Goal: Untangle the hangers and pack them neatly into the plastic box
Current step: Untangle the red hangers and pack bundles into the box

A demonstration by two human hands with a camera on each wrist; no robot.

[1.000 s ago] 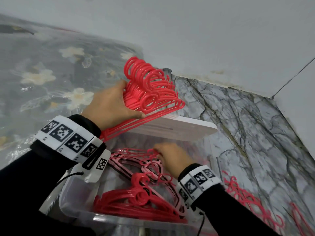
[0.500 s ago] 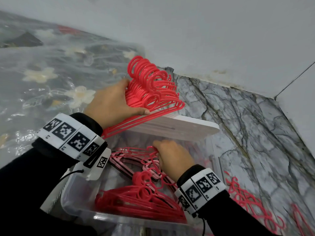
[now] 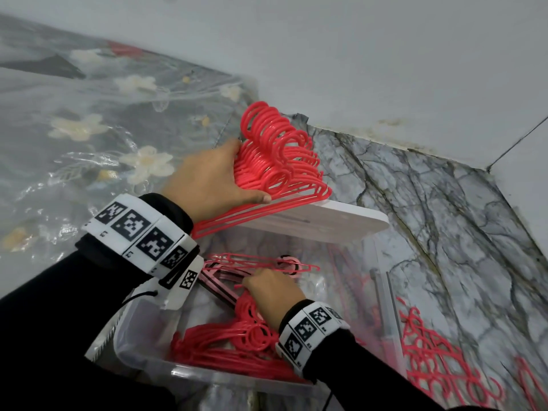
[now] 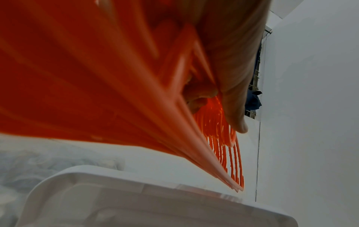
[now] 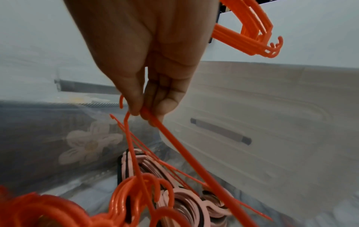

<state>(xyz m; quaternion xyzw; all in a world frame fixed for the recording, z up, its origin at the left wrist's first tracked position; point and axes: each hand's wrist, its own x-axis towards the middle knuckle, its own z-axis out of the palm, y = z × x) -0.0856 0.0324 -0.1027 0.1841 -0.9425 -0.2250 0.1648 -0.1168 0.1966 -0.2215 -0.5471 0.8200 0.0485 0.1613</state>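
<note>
My left hand [image 3: 212, 180] grips a thick bundle of red hangers [image 3: 275, 152] above the far end of the clear plastic box [image 3: 142, 348]; the bundle fills the left wrist view [image 4: 116, 86]. Inside the box, my right hand [image 3: 271, 289] pinches the thin bar of a red hanger [image 5: 174, 141] between thumb and fingers. Below it lie a stack of pale pink hangers [image 5: 186, 201] and a stack of red hangers [image 3: 231, 348] at the near end.
The box's white lid [image 3: 320, 222] stands propped at the far end, under the held bundle. More tangled red hangers [image 3: 439, 363] lie on the marble floor to the right of the box. A floral plastic-covered surface [image 3: 89, 137] is on the left, a grey wall behind.
My right hand has drawn back a little toward me inside the box, still on the hangers there. The left hand keeps the bundle in about the same place.
</note>
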